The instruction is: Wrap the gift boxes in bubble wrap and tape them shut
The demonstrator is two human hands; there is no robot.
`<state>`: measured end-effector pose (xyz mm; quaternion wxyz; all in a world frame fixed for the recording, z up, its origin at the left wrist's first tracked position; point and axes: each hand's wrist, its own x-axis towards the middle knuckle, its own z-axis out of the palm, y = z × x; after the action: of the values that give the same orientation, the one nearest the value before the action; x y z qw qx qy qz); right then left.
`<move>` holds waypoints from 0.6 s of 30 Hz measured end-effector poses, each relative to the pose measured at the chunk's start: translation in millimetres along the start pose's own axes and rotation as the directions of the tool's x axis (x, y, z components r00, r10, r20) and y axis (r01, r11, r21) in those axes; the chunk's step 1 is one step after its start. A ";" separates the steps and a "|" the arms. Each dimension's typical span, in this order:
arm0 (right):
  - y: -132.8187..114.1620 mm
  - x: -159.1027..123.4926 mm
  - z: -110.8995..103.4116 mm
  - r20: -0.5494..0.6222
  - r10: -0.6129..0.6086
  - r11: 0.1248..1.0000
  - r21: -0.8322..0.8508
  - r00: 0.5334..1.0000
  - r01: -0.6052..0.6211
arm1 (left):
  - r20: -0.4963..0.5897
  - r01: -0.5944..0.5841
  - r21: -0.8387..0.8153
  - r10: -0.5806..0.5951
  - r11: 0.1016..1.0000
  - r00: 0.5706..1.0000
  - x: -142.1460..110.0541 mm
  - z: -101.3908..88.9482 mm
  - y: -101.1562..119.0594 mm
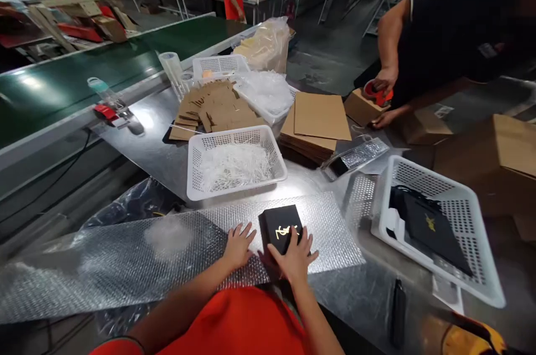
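Note:
A black box [281, 220] with a gold monogram on its lid lies flat on a long sheet of bubble wrap [201, 252]. My right hand [294, 259] is over the near right part of the box, fingers spread, with fingertips at its top. To the left of the box, my left hand [239, 246] rests on the bubble wrap with its fingers apart and nothing in it. A gap separates that hand from the box. The wrap runs off toward the lower left across the metal table.
Beyond the wrap stands a white basket [237, 190] of clear shredded filler. Flat cardboard [322, 115] is stacked behind. At right, another white basket [488, 265] holds black bags; a black cutter [397, 310] lies nearby. A co-worker's hand [385, 80] holds a red tape dispenser on a carton.

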<state>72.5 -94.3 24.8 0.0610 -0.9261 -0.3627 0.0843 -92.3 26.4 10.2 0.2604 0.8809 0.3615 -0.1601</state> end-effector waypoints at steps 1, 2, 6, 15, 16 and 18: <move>11.7 8.6 -2.7 -0.032 0.016 1.000 0.018 0.999 -0.015 | -0.019 0.016 -0.040 -0.017 0.999 1.000 1.1 -0.4 0.2; 26.1 19.4 -6.8 -0.064 0.047 0.999 0.027 0.997 -0.045 | -0.047 0.030 -0.097 -0.034 0.995 0.998 2.7 -0.5 1.3; 96.0 72.4 -28.6 -0.011 0.222 0.973 -0.059 0.975 -0.222 | -0.147 0.021 -0.507 -0.110 0.862 0.983 14.8 6.4 18.2; 168.0 127.0 -53.4 0.177 0.216 0.976 -0.066 0.960 -0.207 | 0.173 0.303 -0.912 -0.409 0.278 0.896 39.7 35.4 58.1; 172.2 130.2 -59.6 0.198 0.186 0.982 -0.048 0.962 -0.180 | 0.195 0.316 -0.916 -0.414 0.246 0.889 39.9 33.9 58.3; 177.3 134.9 -74.8 0.244 0.096 0.995 -0.003 0.965 -0.098 | 0.225 0.332 -0.920 -0.413 0.207 0.883 39.0 28.8 58.9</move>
<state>302.3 -135.5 52.0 0.0158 -0.9251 -0.3211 0.2022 -25.7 -4.1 -11.3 0.6639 0.4510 0.5940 0.0544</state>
